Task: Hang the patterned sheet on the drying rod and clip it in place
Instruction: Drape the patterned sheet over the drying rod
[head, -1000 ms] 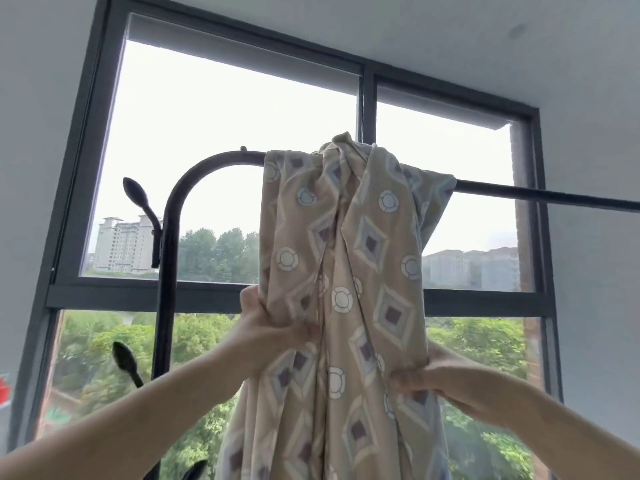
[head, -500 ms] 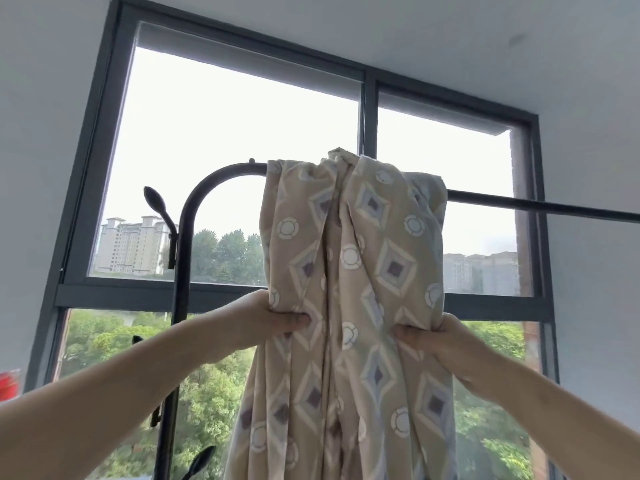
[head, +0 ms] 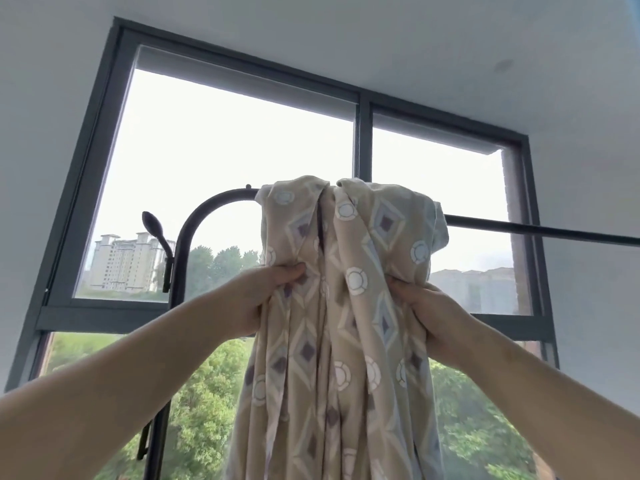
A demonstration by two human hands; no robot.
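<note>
Sheet [head: 346, 271] is bunched over the drying rod [head: 536, 232] just above both grips: left hand [head: 256, 299] and right hand [head: 429, 317] each clutch a fistful of fabric. Nothing's pinning it, so tug harder on one side and the whole wad probably slides off the rod.

Sheet [head: 349, 237] draped over rod [head: 540, 231], before window [head: 362, 140].
</note>
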